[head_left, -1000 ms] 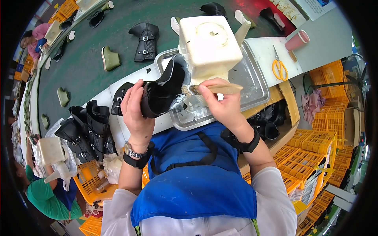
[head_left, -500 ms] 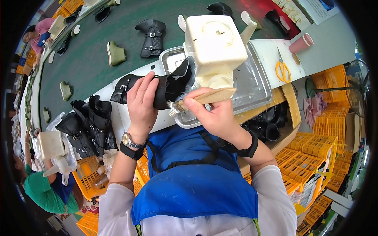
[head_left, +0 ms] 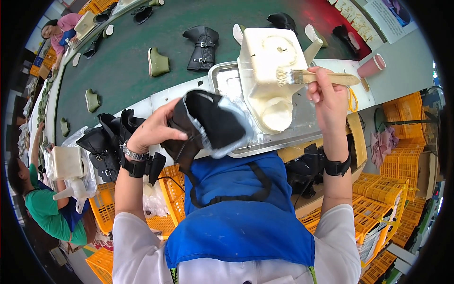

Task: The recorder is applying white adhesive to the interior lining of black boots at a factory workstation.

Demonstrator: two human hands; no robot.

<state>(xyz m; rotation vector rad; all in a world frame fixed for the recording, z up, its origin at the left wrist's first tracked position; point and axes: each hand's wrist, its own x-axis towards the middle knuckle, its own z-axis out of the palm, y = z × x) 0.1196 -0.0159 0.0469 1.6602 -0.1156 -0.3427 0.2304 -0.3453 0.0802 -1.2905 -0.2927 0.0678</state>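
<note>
My left hand [head_left: 153, 127] grips a black boot upper [head_left: 182, 124] from its left side, thumb across it. The boot's open end is turned toward me, and its ragged rim looks whitish and partly blurred. Off to the right, my raised right hand [head_left: 329, 100] pinches a flat wooden-handled brush [head_left: 338, 78]. Its pale bristles point left and overlap the white plastic container [head_left: 272, 57] in this view; whether they touch it I cannot tell. The container, with a round opening low at its front, stands in a metal tray [head_left: 218, 70].
Several black boots [head_left: 105, 154] stand left of me. A green belt [head_left: 118, 61] carries a black boot [head_left: 202, 47] and green ones [head_left: 158, 62]. Orange-handled scissors [head_left: 352, 100] and a pink cup [head_left: 372, 66] lie to the right, near a cardboard box [head_left: 357, 137]. Co-workers [head_left: 47, 215] are at left.
My right hand has carried the brush away from the boot's edge, up and to the right. My left hand has turned the boot so its opening faces me. The view has shifted slightly.
</note>
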